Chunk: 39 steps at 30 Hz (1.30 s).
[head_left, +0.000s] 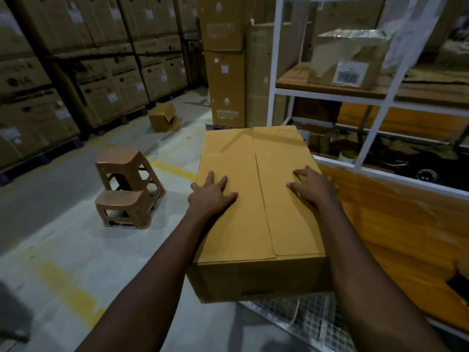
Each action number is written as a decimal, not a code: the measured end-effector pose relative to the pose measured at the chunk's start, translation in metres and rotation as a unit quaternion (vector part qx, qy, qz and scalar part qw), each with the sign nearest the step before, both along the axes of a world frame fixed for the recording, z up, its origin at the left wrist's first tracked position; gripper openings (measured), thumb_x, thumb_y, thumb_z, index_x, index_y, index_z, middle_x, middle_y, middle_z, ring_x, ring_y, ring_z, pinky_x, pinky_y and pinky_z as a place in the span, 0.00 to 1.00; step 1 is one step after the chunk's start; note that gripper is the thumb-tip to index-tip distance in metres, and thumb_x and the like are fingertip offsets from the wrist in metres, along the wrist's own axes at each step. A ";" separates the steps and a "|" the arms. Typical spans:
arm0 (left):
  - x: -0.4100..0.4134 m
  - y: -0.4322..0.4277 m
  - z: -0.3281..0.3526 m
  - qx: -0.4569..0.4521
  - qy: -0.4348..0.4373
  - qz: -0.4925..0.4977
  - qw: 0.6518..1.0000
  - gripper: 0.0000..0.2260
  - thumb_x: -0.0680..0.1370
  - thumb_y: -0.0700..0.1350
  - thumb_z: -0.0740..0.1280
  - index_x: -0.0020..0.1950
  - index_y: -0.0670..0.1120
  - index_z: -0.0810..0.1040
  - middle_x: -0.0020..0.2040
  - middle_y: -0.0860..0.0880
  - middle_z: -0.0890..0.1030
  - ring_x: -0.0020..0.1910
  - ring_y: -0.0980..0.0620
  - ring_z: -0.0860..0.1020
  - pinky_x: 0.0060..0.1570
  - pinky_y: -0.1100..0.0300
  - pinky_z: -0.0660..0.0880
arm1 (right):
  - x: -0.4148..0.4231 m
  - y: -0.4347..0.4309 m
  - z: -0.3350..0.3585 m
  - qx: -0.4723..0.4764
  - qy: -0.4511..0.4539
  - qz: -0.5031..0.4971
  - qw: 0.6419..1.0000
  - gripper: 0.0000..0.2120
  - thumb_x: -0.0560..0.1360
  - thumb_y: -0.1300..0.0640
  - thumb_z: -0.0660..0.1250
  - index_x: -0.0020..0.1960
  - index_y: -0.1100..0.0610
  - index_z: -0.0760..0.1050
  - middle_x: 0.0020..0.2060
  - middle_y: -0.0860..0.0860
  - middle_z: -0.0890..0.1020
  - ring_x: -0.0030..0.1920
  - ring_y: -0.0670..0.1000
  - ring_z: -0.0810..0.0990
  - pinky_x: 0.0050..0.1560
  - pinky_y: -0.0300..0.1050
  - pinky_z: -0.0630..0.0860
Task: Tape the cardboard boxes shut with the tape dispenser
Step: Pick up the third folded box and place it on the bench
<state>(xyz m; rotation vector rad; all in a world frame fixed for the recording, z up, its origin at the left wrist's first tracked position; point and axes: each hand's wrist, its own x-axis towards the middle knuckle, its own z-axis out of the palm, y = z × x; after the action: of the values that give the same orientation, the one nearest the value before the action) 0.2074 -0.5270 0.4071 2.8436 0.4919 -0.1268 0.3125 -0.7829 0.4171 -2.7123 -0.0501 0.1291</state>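
Observation:
A plain brown cardboard box (256,224) sits in front of me with its top flaps folded down, and the seam between them runs away from me. My left hand (212,195) lies flat on the left flap with fingers spread. My right hand (313,185) presses on the right flap near the box's right edge, fingers slightly bent over the cardboard. No tape dispenser is in view.
The box rests at the edge of an orange work surface (396,232) under a white metal shelf frame (360,97). Two brown plastic stools (127,189) stand on the floor to the left. A small open box (163,118) lies farther back. Stacked cartons (76,59) line the left wall.

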 end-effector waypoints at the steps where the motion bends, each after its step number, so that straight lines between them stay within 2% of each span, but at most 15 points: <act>1: -0.005 -0.002 0.001 0.001 0.014 -0.006 1.000 0.38 0.73 0.75 0.55 0.79 0.63 0.52 0.81 0.50 0.44 0.74 0.29 0.52 0.66 0.36 0.66 | -0.007 -0.006 0.002 0.001 0.006 -0.005 1.000 0.27 0.72 0.39 0.68 0.70 0.40 0.69 0.76 0.47 0.61 0.71 0.65 0.61 0.66 0.66 0.58; 3: -0.021 -0.006 0.000 -0.001 0.029 -0.017 0.999 0.42 0.69 0.77 0.57 0.79 0.63 0.50 0.81 0.49 0.40 0.75 0.28 0.49 0.67 0.34 0.64 | -0.026 -0.018 0.002 0.009 0.012 -0.027 1.000 0.26 0.72 0.41 0.69 0.69 0.41 0.70 0.76 0.47 0.63 0.70 0.64 0.62 0.66 0.66 0.59; 7: -0.058 -0.015 0.000 -0.013 -0.006 -0.065 0.998 0.46 0.66 0.78 0.61 0.79 0.64 0.50 0.80 0.51 0.34 0.77 0.31 0.43 0.68 0.33 0.60 | -0.062 -0.034 -0.004 0.017 -0.017 -0.082 0.996 0.21 0.73 0.42 0.69 0.65 0.41 0.73 0.71 0.48 0.69 0.68 0.63 0.64 0.65 0.65 0.59; 10: -0.077 -0.020 0.005 -0.026 -0.008 -0.160 0.987 0.47 0.64 0.77 0.65 0.78 0.67 0.49 0.78 0.54 0.28 0.77 0.36 0.35 0.69 0.31 0.57 | -0.077 -0.033 -0.007 0.012 -0.025 -0.145 0.989 0.16 0.73 0.43 0.68 0.61 0.40 0.76 0.68 0.51 0.72 0.69 0.64 0.62 0.67 0.71 0.54; 12: -0.087 -0.027 0.002 -0.023 -0.002 -0.220 0.975 0.48 0.63 0.77 0.66 0.78 0.68 0.48 0.77 0.56 0.27 0.77 0.38 0.34 0.68 0.29 0.58 | -0.085 -0.034 -0.009 0.009 -0.040 -0.193 0.980 0.14 0.73 0.44 0.67 0.59 0.41 0.77 0.65 0.53 0.75 0.70 0.64 0.61 0.68 0.74 0.50; 17: -0.108 -0.059 -0.012 -0.008 0.004 -0.268 0.963 0.48 0.64 0.79 0.63 0.78 0.67 0.46 0.79 0.55 0.32 0.77 0.38 0.34 0.68 0.27 0.57 | -0.113 -0.050 -0.011 0.026 -0.120 -0.227 0.966 0.14 0.73 0.47 0.66 0.59 0.42 0.77 0.69 0.50 0.73 0.72 0.64 0.58 0.69 0.72 0.49; 21: -0.118 -0.090 -0.016 -0.014 -0.003 -0.263 0.965 0.48 0.64 0.78 0.63 0.79 0.65 0.48 0.80 0.52 0.35 0.77 0.37 0.33 0.67 0.25 0.54 | -0.135 -0.079 -0.015 0.060 -0.174 -0.224 0.957 0.16 0.75 0.48 0.65 0.63 0.43 0.76 0.75 0.51 0.65 0.74 0.62 0.56 0.71 0.65 0.55; 25: -0.121 -0.132 -0.021 -0.019 -0.039 -0.207 0.977 0.45 0.66 0.76 0.63 0.78 0.64 0.51 0.81 0.50 0.41 0.78 0.36 0.37 0.64 0.22 0.41 | -0.151 -0.121 -0.021 0.148 -0.199 -0.199 0.948 0.19 0.77 0.52 0.64 0.68 0.47 0.73 0.76 0.56 0.63 0.75 0.61 0.58 0.72 0.57 0.59; 29: -0.123 -0.178 -0.020 -0.019 -0.097 -0.208 0.973 0.39 0.72 0.71 0.61 0.79 0.60 0.51 0.81 0.46 0.44 0.78 0.35 0.39 0.65 0.24 0.37 | -0.165 -0.169 -0.036 0.150 -0.201 -0.225 0.942 0.21 0.79 0.50 0.62 0.71 0.47 0.70 0.76 0.53 0.63 0.75 0.59 0.58 0.72 0.59 0.60; 33: -0.111 -0.226 -0.017 -0.010 -0.125 -0.234 0.964 0.34 0.78 0.65 0.60 0.80 0.58 0.50 0.81 0.43 0.46 0.78 0.35 0.42 0.68 0.27 0.39 | -0.168 -0.217 -0.056 0.097 -0.192 -0.233 0.948 0.22 0.79 0.46 0.62 0.72 0.45 0.67 0.76 0.52 0.63 0.76 0.58 0.57 0.72 0.62 0.58; 39: -0.076 -0.297 -0.022 0.013 -0.144 -0.263 0.954 0.26 0.83 0.52 0.55 0.80 0.57 0.50 0.81 0.41 0.46 0.78 0.33 0.43 0.70 0.27 0.44 | -0.150 -0.298 -0.084 0.078 -0.177 -0.246 0.950 0.25 0.77 0.44 0.62 0.73 0.44 0.64 0.77 0.51 0.60 0.77 0.59 0.52 0.70 0.68 0.57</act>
<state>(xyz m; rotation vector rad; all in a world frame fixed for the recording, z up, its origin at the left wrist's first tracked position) 0.1310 -0.8244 0.3856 2.8738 -0.3299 0.1977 0.1626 -1.0808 0.3335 -2.4702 0.4857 -0.4873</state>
